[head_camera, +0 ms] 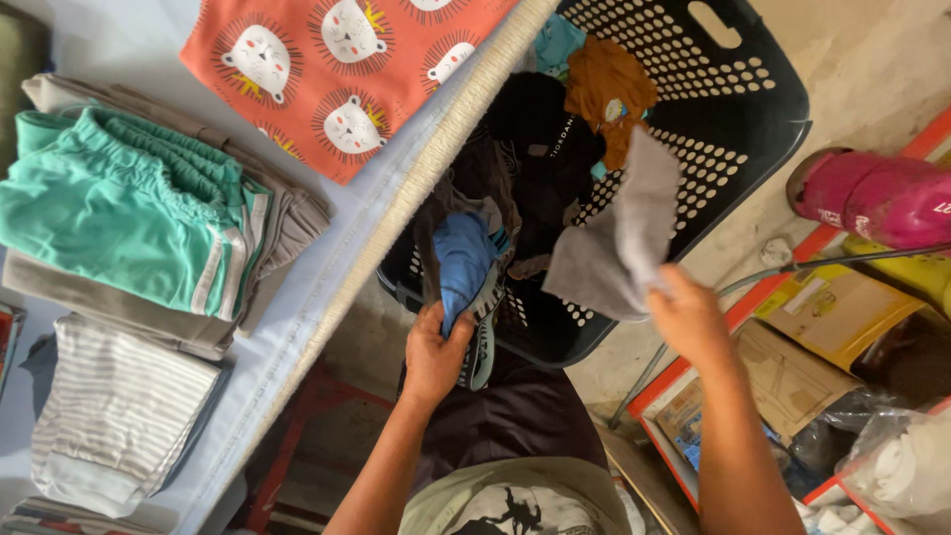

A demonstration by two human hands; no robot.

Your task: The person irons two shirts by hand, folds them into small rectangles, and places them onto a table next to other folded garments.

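Gray cloth (614, 238) pinched in the right hand (688, 317), blue cloth (461, 267) gripped in the left hand (434, 352).
Right fingers are closed on the gray cloth's bottom corner; it stands up long, pointing to the top of the frame. Left fingers wrap the blue cloth's low end. Both are over the black basket (733, 99) in the middle, full of dark, orange and teal clothes. Folded clothes (129, 218) lie at left.

The laundry basket (738, 104) hides its floor under clothes; the striped stack (109, 416) runs past the left edge
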